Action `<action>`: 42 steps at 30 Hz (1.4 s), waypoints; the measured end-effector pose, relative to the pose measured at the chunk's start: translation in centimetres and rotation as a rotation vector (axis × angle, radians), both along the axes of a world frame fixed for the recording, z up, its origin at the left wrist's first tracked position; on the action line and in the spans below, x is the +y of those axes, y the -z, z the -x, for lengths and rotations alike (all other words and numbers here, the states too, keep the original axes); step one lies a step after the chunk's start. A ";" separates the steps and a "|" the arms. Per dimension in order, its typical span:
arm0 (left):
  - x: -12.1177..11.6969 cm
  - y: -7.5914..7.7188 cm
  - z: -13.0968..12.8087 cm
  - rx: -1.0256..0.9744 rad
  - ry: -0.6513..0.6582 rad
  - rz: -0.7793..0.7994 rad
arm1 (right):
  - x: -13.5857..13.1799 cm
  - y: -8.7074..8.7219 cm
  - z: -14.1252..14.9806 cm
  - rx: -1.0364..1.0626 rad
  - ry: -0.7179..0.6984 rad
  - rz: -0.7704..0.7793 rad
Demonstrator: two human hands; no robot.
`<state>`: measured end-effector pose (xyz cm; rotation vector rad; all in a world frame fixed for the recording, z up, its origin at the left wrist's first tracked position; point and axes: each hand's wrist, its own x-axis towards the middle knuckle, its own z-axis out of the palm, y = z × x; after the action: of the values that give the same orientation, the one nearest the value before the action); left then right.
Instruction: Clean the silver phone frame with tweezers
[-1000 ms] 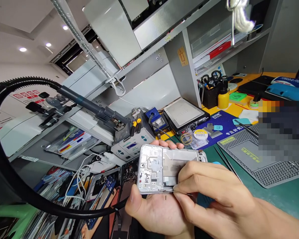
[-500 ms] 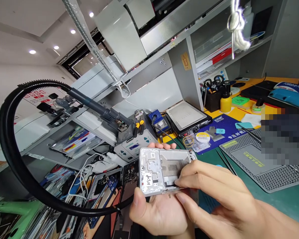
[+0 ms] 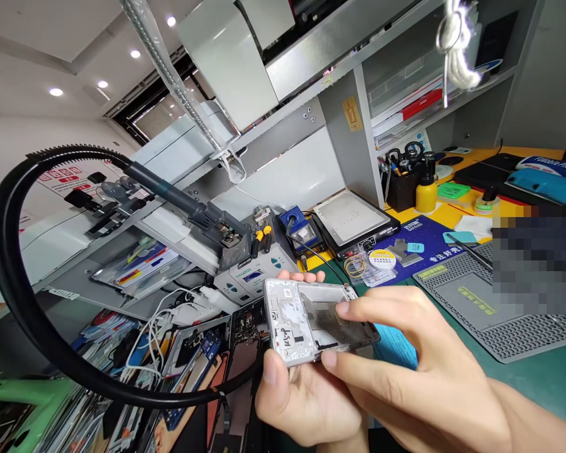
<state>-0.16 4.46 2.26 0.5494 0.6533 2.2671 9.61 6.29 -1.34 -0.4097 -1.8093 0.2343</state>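
Note:
My left hand (image 3: 306, 396) cradles a silver phone frame (image 3: 295, 321) from below, thumb on its near edge and fingertips curled over the far edge. The frame lies inner side up, with a handwritten mark near its left end. My right hand (image 3: 405, 371) is closed on the frame's right part, forefinger across the top and thumb against the near edge. A dark thin panel (image 3: 346, 330) shows between those fingers, tilted up from the frame. Whether a small tool sits in the right hand is hidden.
A black flexible hose (image 3: 9, 277) loops at the left into a hot-air station (image 3: 257, 267). Behind stand a heating plate (image 3: 353, 220), a black tool cup (image 3: 400, 179) and a yellow bottle (image 3: 425, 189). A grey work mat (image 3: 481, 302) lies right. Phone parts and cables (image 3: 188, 352) crowd the lower left.
My right thumb and forefinger have spread from a tight pinch at the frame's near edge to a wider grip. The dark panel now stands tilted out of the frame's right side.

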 end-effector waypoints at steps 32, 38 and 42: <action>0.1 -0.9 0.5 -0.011 0.041 0.026 | 0.0 -2.3 0.0 0.002 -0.188 0.094; 0.0 -0.8 0.7 -0.034 0.102 -0.003 | 0.1 -2.7 -0.3 -0.044 -0.206 0.085; 0.2 -0.9 0.7 -0.051 0.068 0.070 | 0.3 -2.7 -0.2 -0.059 -0.218 0.095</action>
<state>-0.89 4.64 3.18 0.4716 0.6758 2.1788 9.82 6.56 1.38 -0.2879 -1.9069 0.4653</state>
